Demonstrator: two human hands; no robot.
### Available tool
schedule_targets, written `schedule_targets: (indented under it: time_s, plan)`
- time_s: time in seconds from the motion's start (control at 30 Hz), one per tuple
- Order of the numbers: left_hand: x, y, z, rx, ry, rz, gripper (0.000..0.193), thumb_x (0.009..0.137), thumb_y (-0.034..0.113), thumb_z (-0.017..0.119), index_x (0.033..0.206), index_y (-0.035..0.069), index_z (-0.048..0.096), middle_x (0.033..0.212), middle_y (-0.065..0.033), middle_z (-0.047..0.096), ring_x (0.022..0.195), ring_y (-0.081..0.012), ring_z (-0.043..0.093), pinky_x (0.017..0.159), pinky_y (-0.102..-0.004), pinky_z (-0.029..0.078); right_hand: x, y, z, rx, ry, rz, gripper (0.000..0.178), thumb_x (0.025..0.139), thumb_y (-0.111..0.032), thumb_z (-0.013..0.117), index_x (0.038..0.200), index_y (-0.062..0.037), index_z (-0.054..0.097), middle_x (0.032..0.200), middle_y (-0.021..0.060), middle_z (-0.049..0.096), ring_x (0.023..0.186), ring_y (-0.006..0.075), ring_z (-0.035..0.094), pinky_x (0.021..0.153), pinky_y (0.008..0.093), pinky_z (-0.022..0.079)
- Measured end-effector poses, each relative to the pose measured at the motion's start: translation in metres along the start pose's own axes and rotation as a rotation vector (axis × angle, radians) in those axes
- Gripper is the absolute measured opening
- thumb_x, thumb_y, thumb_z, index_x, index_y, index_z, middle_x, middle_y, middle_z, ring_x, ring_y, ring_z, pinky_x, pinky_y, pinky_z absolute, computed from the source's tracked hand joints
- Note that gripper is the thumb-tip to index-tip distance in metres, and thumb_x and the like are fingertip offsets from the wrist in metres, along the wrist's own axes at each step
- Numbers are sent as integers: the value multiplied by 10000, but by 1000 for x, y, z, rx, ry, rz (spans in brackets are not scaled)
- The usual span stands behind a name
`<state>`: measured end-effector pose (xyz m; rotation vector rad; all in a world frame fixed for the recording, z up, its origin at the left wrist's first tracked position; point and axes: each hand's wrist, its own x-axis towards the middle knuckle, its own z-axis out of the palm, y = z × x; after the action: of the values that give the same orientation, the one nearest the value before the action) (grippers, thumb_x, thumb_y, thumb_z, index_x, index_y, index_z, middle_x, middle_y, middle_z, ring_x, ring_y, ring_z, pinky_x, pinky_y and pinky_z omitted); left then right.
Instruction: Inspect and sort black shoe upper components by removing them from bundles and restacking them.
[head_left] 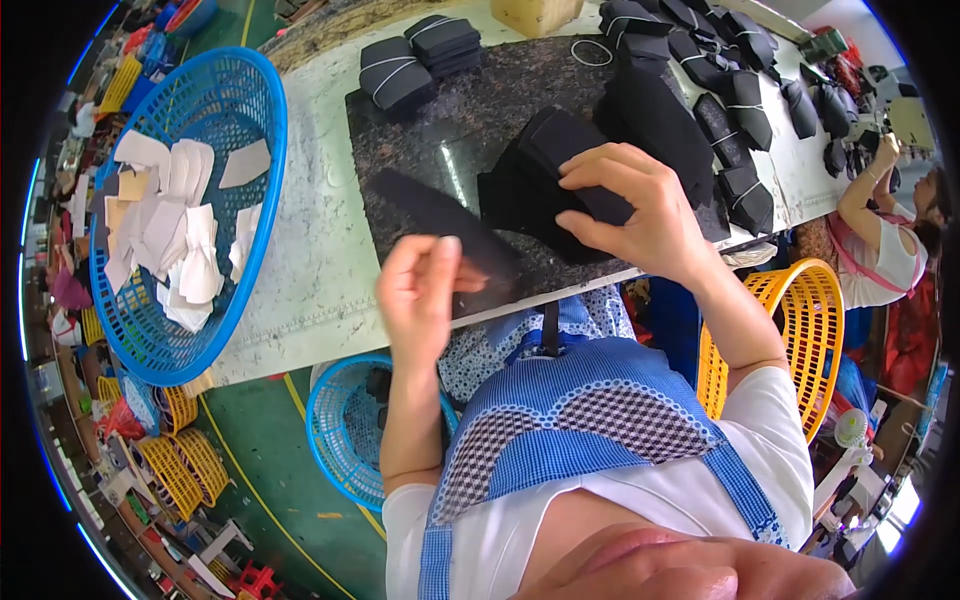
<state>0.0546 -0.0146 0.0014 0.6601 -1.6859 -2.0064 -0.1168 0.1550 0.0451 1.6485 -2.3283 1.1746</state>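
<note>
My left hand (418,292) pinches the near end of a long black fabric strip (435,215) that lies across a dark speckled stone slab (455,120). My right hand (640,205) rests on a stack of black fabric pieces (535,175) in the middle of the slab, with its fingers curled over the top piece. Behind that stack stands a taller pile of black pieces (655,115).
A large blue basket (255,130) with white and tan cut pieces sits on the white table at left. Banded black bundles (415,55) lie at the back and along the right. Below the table stand a small blue basket (330,440) and a yellow basket (815,320). Another person (885,235) works at right.
</note>
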Motion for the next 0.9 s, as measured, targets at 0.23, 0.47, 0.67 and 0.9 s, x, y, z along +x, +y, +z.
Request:
schedule_targets:
  time_s: [0.23,0.47,0.67,0.9]
  plan:
    - [2,4,24,-27,-271,108,152,916,119,593,846,-15,592,705,-68,636,647,-113,638,594,-225,532,8,-23,17,667,-252,390,114,796,-29,652,891,34,642,764,88,658,730,114,645,655,248,515]
    - [2,9,21,54,-329,110,140,897,116,620,827,-5,616,699,-43,638,634,-91,624,586,-212,514,4,-19,12,679,-302,300,95,781,-28,651,850,38,648,723,72,660,698,102,655,663,232,528]
    - [4,5,25,136,-372,122,133,899,117,617,835,1,620,685,-40,635,636,-81,618,564,-201,486,-4,-17,19,626,-223,358,73,779,-27,626,810,38,636,716,42,645,638,45,579,575,192,467]
    - [10,-6,12,-276,-196,-2,136,907,151,547,867,28,591,782,-50,604,675,-90,585,584,-231,497,-13,26,17,960,170,723,93,816,-69,575,838,-11,643,730,-27,595,670,42,534,608,204,444]
